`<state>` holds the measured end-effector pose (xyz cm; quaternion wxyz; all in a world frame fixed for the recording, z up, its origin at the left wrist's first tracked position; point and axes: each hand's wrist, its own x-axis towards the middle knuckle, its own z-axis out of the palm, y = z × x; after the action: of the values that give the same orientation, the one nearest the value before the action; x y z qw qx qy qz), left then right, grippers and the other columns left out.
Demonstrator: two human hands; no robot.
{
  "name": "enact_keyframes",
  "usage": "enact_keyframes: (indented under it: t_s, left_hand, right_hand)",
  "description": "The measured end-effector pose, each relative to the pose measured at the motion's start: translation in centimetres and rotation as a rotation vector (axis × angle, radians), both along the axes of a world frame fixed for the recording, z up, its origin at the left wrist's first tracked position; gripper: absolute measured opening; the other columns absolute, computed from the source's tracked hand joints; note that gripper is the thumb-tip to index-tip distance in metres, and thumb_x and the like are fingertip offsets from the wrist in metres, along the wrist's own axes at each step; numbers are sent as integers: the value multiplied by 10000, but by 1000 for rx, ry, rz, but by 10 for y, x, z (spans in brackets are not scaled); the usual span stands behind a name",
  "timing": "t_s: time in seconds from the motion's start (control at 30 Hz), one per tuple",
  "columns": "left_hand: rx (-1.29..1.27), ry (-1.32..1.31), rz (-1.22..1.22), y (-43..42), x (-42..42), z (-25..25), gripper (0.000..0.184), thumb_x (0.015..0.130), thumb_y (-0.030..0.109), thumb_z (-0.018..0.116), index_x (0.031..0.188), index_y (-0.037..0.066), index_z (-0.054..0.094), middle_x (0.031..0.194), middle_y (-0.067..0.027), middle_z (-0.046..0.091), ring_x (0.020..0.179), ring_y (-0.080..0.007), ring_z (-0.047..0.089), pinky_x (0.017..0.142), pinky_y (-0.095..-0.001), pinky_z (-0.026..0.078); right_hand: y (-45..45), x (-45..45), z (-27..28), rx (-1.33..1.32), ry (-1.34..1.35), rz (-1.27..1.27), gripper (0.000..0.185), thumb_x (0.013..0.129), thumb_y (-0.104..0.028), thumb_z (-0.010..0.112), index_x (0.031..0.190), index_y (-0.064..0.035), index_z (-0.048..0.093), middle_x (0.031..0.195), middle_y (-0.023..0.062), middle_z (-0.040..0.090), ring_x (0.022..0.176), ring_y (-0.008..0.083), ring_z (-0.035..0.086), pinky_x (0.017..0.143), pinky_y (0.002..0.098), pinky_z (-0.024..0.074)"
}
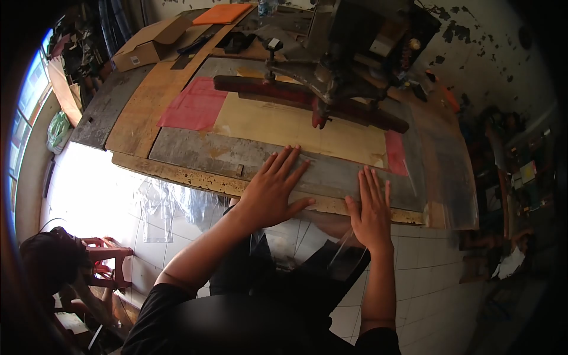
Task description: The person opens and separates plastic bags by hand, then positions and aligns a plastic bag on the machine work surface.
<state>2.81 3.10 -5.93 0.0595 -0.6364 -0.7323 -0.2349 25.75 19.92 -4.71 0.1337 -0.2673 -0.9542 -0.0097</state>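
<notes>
My left hand (pixel 273 188) lies palm down near the front edge of the machine's grey metal bed (pixel 195 145), fingers stretched out. To its right, my right hand (pixel 370 208) is also flat, its fingers pointing at the machine. Under and between my hands lies a clear plastic sheet (pixel 331 222), part of it hanging over the front edge; its exact outline is hard to make out. Beyond my fingertips a yellowish strip (pixel 284 121) is fixed on the bed, with red pieces (pixel 195 106) at its ends. A long dark red press bar (pixel 266 89) hangs above the strip.
The machine head (pixel 367 41) stands over the bar. At the back left are a cardboard box (pixel 151 44) and an orange sheet (pixel 222 13). Clear plastic (pixel 160 207) hangs below the bed's left front. Another person (pixel 56 260) is low at the left beside a red stool (pixel 112 254).
</notes>
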Motion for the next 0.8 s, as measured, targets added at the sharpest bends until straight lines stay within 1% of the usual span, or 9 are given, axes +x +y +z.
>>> enact_keyframes:
  t_s: [0.13,0.27,0.47,0.57,0.63,0.67,0.73,0.77,0.8]
  left_hand:
    - [1,2,8,0,1,0,829,1027,632,583,1588,30,478,1698,-283,338,1602,-432,292,1317,-530,244]
    - [3,-22,20,1,3,1,830,1022,628,591,1583,26,484,1696,-284,342,1597,-436,300,1314,-534,250]
    - [31,-2,28,-2,4,0,833,1005,630,611,1566,24,506,1686,-278,363,1585,-439,323,1307,-543,264]
    - [51,10,33,-4,6,-2,835,998,632,619,1563,27,510,1684,-272,369,1587,-432,322,1306,-547,264]
    - [52,3,27,-5,6,-3,820,1002,625,614,1561,33,515,1684,-270,370,1592,-426,314,1308,-547,259]
    - [56,5,26,-5,6,-4,820,1002,625,614,1561,33,515,1684,-270,370,1592,-426,314,1308,-547,259]
    - [65,-3,26,-7,7,-6,776,1027,596,592,1563,40,514,1686,-269,368,1597,-422,305,1310,-546,254]
    - [70,-1,26,-7,8,-8,776,1027,596,592,1563,40,514,1686,-269,368,1597,-422,305,1310,-546,254]
    - [73,-8,58,-10,10,-11,750,1036,566,594,1566,43,511,1688,-269,366,1601,-418,300,1310,-544,252]
  right_hand:
    - [-1,-2,-1,-80,46,-11,708,1120,-467,496,1647,-14,357,1723,178,351,1622,302,292,1352,541,161]
    - [-3,-2,-5,-54,46,-25,711,1119,-468,499,1648,-16,353,1728,178,341,1620,312,294,1351,546,165]
    - [-3,0,-8,-36,77,-5,710,1112,-466,519,1644,-22,362,1730,172,339,1609,328,314,1338,583,171]
    - [-6,2,-11,2,97,-7,700,1111,-464,524,1632,-18,386,1719,170,363,1597,335,339,1328,595,191]
    - [-6,3,-14,4,155,11,674,1109,-444,539,1609,-6,426,1690,187,409,1579,347,372,1311,597,233]
    - [-7,3,-16,9,157,11,674,1109,-444,539,1609,-6,426,1690,187,409,1579,347,372,1311,597,233]
    - [-8,4,-16,-1,221,39,640,1102,-406,568,1582,4,464,1657,204,454,1558,363,405,1290,600,276]
    - [-10,5,-15,5,223,40,640,1102,-406,568,1582,4,464,1657,204,454,1558,363,405,1290,600,276]
    - [-14,6,-14,-4,225,42,626,1097,-387,583,1571,8,475,1642,208,471,1546,373,419,1279,597,293]
